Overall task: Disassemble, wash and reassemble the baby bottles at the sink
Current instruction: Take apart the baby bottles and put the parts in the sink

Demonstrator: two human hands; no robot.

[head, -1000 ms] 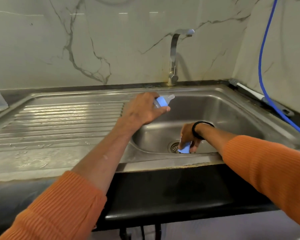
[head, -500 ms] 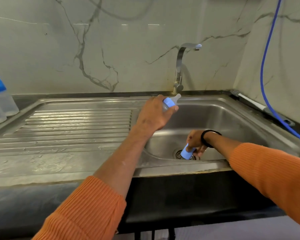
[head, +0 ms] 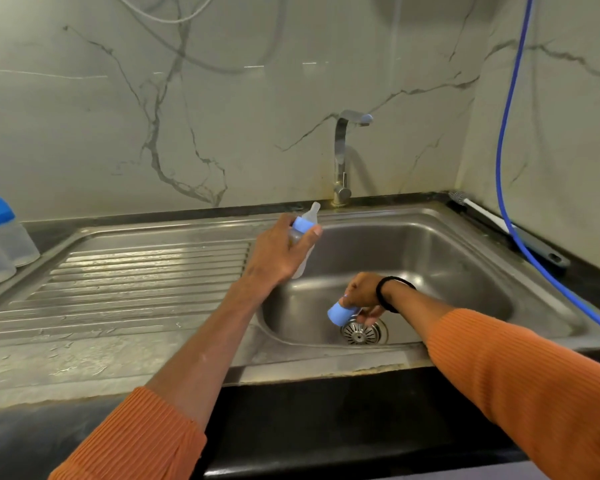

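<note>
Left hand (head: 278, 252) gripped a baby bottle (head: 303, 237), teat up and tilted, above the left edge of the sink basin (head: 447, 258). Right hand (head: 362, 296) held a blue cap (head: 340, 314) low in the basin, just above the drain strainer (head: 361, 332). Two capped bottles (head: 0, 237) stood at the drainboard's far left corner.

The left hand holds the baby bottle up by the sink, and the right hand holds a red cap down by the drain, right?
Nearly. In the head view the cap in the right hand is blue, not red. The left hand does hold the baby bottle, and the cap is just above the drain.
</note>
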